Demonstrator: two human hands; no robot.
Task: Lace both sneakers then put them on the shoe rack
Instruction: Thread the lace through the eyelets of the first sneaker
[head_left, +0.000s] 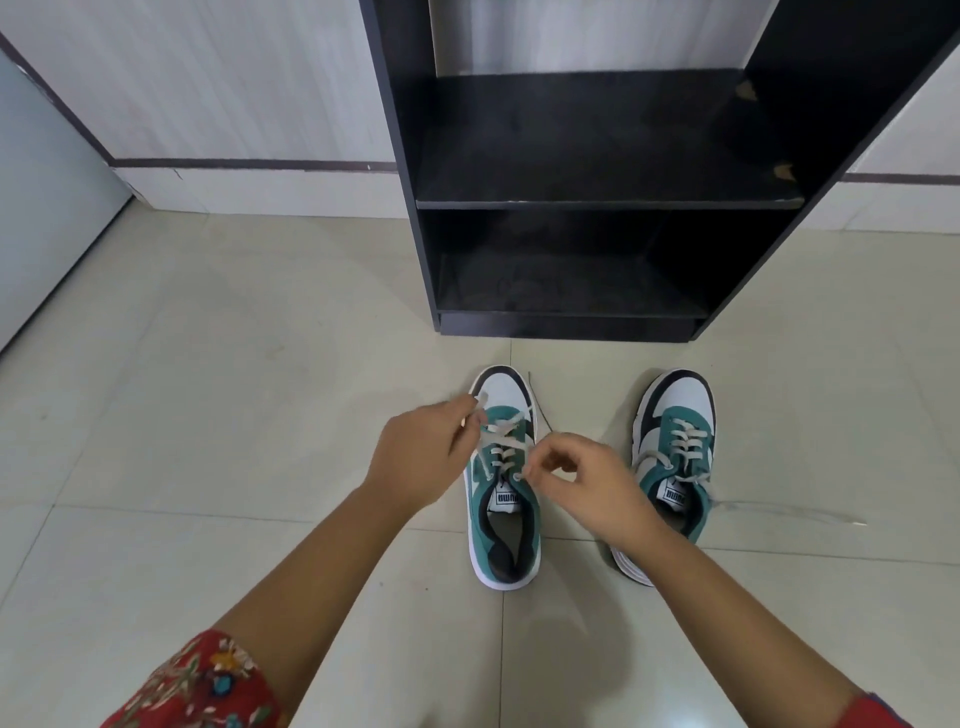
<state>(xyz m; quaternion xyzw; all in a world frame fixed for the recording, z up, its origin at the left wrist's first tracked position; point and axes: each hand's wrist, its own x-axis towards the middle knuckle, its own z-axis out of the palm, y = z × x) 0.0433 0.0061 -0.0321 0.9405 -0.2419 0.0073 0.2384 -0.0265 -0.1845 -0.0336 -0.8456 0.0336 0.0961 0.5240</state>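
Both sneakers stood on the floor (260, 415) before the shoe rack (587, 197). The left hand (415, 457) pinched one lace end of the left sneaker (504, 525), and the right hand (592, 486) pinched the other at the top eyelet. Even tension on both ends would likely seat the lace flat; the right sneaker (675, 462) looked laced.

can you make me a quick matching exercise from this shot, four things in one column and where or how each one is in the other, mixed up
Things:
1. left hand
2. right hand
3. right-side sneaker
4. shoe rack

States:
A. stands against the wall with nothing visible on its shelves
B. pinches a lace end beside the top eyelet of the sneaker in the middle
C. sits on the floor with no hand on it, lace ends trailing loose
D. pulls a lace end up and away over the toe of the sneaker in the middle

Pairs: 1-D, 2-B, 3-C, 4-A
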